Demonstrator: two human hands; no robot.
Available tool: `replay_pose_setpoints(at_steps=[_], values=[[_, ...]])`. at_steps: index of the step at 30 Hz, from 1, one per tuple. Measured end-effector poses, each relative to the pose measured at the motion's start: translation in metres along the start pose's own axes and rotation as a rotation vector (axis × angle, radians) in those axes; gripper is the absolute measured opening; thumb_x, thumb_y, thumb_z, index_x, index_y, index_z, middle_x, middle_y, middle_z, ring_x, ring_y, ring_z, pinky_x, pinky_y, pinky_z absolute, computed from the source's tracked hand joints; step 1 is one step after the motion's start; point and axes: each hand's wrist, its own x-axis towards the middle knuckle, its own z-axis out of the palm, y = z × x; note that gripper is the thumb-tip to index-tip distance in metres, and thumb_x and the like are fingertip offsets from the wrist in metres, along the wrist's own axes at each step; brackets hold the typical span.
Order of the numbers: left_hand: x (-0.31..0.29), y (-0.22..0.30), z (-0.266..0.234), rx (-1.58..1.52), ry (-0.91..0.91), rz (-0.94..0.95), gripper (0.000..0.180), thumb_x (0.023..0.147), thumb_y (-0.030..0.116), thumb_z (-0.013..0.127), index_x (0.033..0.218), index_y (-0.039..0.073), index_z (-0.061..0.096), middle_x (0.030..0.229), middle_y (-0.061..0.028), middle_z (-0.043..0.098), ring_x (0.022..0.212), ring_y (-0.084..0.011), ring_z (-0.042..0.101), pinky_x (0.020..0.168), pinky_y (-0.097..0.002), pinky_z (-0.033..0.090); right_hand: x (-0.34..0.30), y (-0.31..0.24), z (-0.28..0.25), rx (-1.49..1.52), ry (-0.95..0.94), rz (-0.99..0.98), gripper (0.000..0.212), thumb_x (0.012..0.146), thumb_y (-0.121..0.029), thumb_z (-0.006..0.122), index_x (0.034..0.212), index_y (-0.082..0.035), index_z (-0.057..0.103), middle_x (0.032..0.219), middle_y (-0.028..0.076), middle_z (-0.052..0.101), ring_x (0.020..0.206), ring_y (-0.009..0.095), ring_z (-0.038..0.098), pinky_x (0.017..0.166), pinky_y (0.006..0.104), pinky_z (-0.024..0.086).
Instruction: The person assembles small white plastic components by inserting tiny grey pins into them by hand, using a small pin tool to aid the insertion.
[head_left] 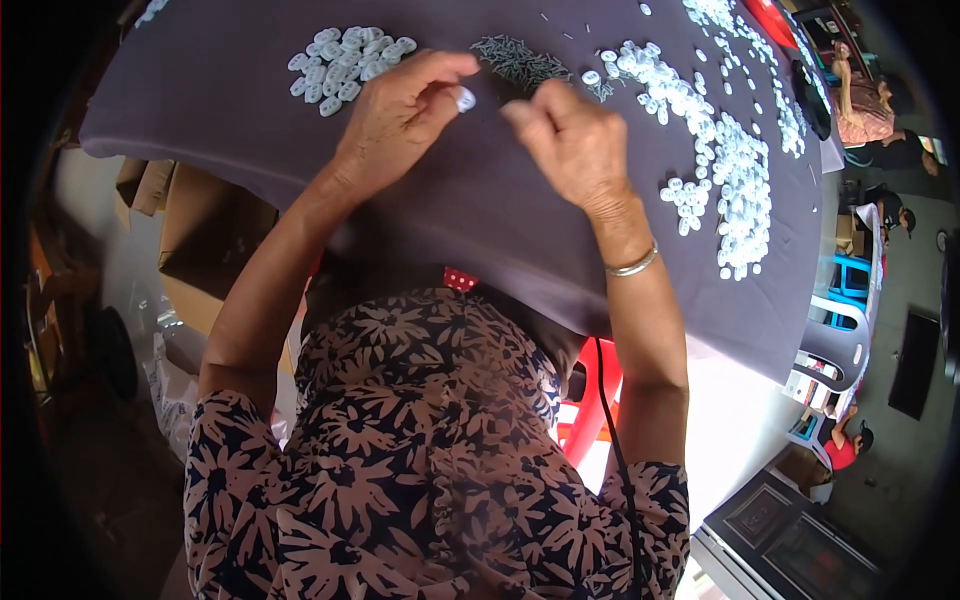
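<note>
My left hand [390, 120] pinches a small white oval plastic piece [464, 99] between thumb and finger, above the dark-clothed table [470, 190]. To its right my right hand [580, 145] is closed, thumb against fingers and a little blurred; whatever it may hold is hidden. Just beyond the two hands lies a heap of small thin grey metal pins or screws [520, 62]. A pile of white oval pieces [340, 70] sits past the left hand, partly covered by it.
Many small white pieces [743, 200] spread along the table's right side, with a red container [772, 22] at the far right. Open cardboard boxes [210, 235] stand below the left edge. A dark cord [612, 420] hangs beside my right arm. Other people appear at far right.
</note>
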Motion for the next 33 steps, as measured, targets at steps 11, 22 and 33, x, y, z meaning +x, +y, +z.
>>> replay_pose_setpoints(at_steps=[11,22,33], values=[[0.012,-0.014,-0.032,0.616,0.169,0.047,0.014,0.076,0.007,0.06,0.089,0.008,0.062,0.081,-0.0062,0.057,0.072,-0.0241,0.061,0.063,-0.036,0.049,-0.005,0.06,-0.051,0.123,-0.216,0.531,0.012,0.078,-0.011,0.071,0.083,-0.001,0.068,0.067,0.002,0.063,0.061,0.007,0.057,0.058,0.0208,0.046],[-0.003,0.002,0.013,0.003,0.085,0.1,0.031,0.077,0.006,0.069,0.107,0.008,0.061,0.084,-0.0027,0.058,0.07,-0.0091,0.056,0.057,-0.021,0.044,0.006,0.02,-0.013,0.722,-0.027,0.4,0.004,0.083,-0.006,0.065,0.085,-0.003,0.066,0.069,-0.003,0.06,0.058,0.001,0.046,0.049,0.0177,0.036],[-0.016,0.003,0.037,-0.512,0.07,-0.163,0.015,0.085,0.001,0.063,0.1,-0.001,0.063,0.093,-0.0058,0.065,0.085,-0.0109,0.063,0.075,-0.0218,0.052,0.001,-0.013,0.001,0.904,-0.126,0.405,0.004,0.084,-0.002,0.064,0.087,0.001,0.065,0.076,0.001,0.063,0.071,0.005,0.057,0.065,0.0187,0.046]])
